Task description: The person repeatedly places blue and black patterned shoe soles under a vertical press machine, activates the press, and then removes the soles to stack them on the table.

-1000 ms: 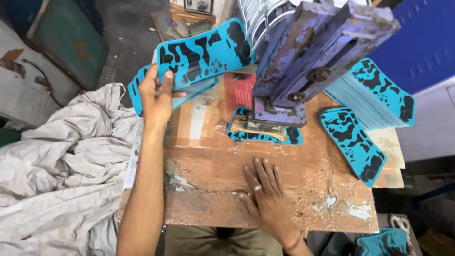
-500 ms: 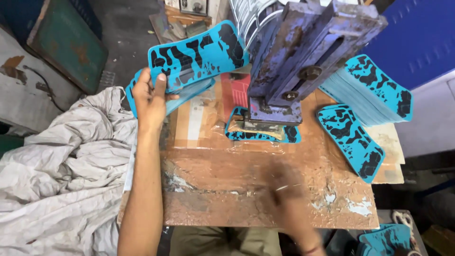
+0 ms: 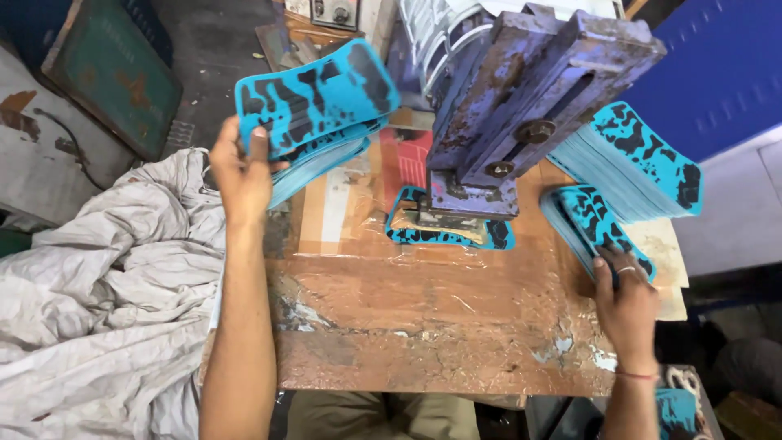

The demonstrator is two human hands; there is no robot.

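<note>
The press [image 3: 521,106] stands at the back of the counter [image 3: 423,326], a heavy block of purple-painted metal, chipped and rusty, with two bolts on its face. Under its foot lies a flat turquoise piece with black blotches [image 3: 444,232], curved like a shoe insole. To the left of the press, the left hand [image 3: 240,175] is closed around a lifted sheet [image 3: 314,98] of the same mottled stuff, thumb on top, above a thin-edged stack. To the right of the press, the right hand [image 3: 623,297] has its fingers pressed down on a small pile [image 3: 590,220] of such pieces; a taller fanned stack [image 3: 635,159] sits behind it. The countertop is worn brown board under wrinkled clear film. Crumpled grey cloth [image 3: 98,310] lies far left.
</note>
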